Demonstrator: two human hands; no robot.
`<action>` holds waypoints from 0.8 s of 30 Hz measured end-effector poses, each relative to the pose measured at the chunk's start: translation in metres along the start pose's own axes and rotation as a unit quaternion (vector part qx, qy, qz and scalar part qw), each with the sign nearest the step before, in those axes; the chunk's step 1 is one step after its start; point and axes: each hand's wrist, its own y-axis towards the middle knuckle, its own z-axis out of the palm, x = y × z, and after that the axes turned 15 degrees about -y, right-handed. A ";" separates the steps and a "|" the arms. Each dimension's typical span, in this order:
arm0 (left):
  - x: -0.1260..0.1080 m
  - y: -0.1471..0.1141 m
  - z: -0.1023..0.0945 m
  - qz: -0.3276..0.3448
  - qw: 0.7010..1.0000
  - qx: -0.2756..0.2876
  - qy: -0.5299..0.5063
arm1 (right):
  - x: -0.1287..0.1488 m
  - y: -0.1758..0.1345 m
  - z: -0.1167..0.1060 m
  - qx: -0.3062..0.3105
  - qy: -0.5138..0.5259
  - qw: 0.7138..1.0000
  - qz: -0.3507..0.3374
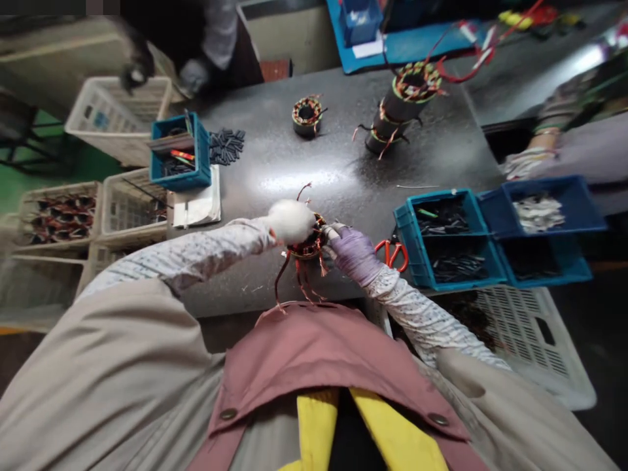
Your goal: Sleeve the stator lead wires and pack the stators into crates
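A copper-wound stator coil [308, 246] with red and copper leads hanging down sits near the front edge of the dark worktable [314, 163]. My left hand [290, 220], in a white glove, is closed over the coil's top left. My right hand [352, 251], in a purple glove, pinches the coil's right rim with the fingers together. Loose red wires trail from the coil toward my apron.
Red-handled scissors [392, 252] lie right of my right hand. Blue bins [451, 239] hold dark parts at the right; another blue bin [179, 152] stands at the left. A single stator [307, 116] and a stack of stators [405, 104] sit farther back. White crates [530, 340] flank the table. Other people's gloved hands [527, 162] work nearby.
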 end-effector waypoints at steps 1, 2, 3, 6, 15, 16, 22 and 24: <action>-0.003 -0.001 -0.001 0.007 0.999 0.034 -0.031 | -0.002 -0.001 0.000 0.006 -0.001 1.000 0.000; -0.005 -0.004 -0.002 0.020 0.994 0.071 -0.077 | -0.004 -0.001 0.000 0.012 0.000 1.000 -0.002; -0.007 -0.006 -0.002 0.033 0.986 0.095 -0.132 | -0.007 -0.002 0.002 0.017 0.004 1.000 -0.003; -0.007 -0.015 0.001 0.014 0.969 0.048 -0.242 | -0.018 -0.004 0.006 -0.003 0.036 0.999 -0.019; -0.033 -0.017 0.033 -0.118 0.985 -0.064 -0.105 | -0.047 -0.001 0.000 0.011 0.066 0.995 -0.072; -0.032 -0.016 0.033 -0.120 0.978 -0.070 -0.154 | -0.049 -0.001 -0.001 0.006 0.061 0.995 -0.081; -0.025 -0.013 0.023 -0.074 0.960 0.061 -0.265 | -0.050 -0.003 0.003 -0.021 0.063 0.992 -0.108; -0.032 -0.013 0.026 -0.091 0.990 0.045 -0.095 | -0.049 -0.004 0.003 -0.022 0.071 0.992 -0.106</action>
